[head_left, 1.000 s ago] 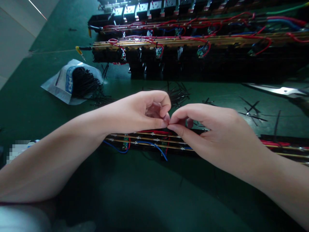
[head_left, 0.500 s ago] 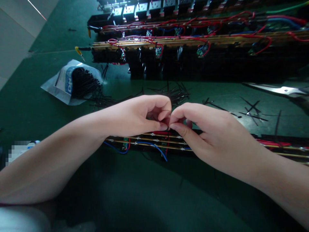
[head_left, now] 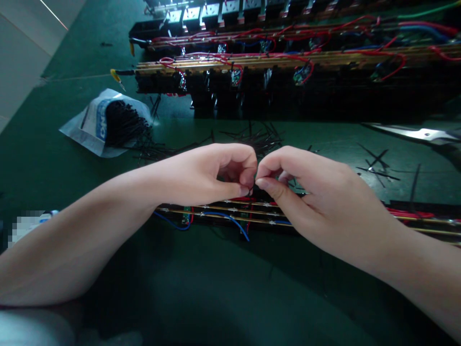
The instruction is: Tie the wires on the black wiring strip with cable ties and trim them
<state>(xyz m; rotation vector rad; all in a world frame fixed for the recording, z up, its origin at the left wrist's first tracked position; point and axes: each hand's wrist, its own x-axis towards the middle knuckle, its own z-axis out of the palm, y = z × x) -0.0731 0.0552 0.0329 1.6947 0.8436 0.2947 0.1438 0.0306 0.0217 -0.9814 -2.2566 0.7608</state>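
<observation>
Both hands meet over a long black strip with brass rails and wires (head_left: 216,211). My left hand (head_left: 205,173) is closed, thumb against curled fingers, just above the strip's far edge. At its fingertips shows a bit of thin black cable tie, mostly covered by the fingers. My right hand (head_left: 317,192) pinches thumb and forefinger together right beside the left fingertips; the tie's tail between them is barely visible. A blue wire (head_left: 230,218) with a loose end curves over the strip below the hands, near a small green circuit board (head_left: 186,215).
An open plastic bag of black cable ties (head_left: 99,117) lies at left. Loose cable ties (head_left: 264,137) are scattered behind my hands. Scissors (head_left: 425,134) lie at right. Larger black assemblies with red wires (head_left: 252,62) run across the back of the green table (head_left: 216,288).
My right hand has shifted slightly up and right, opening a small gap from my left fingertips. The left hand stays nearly in place; the strip has not visibly moved.
</observation>
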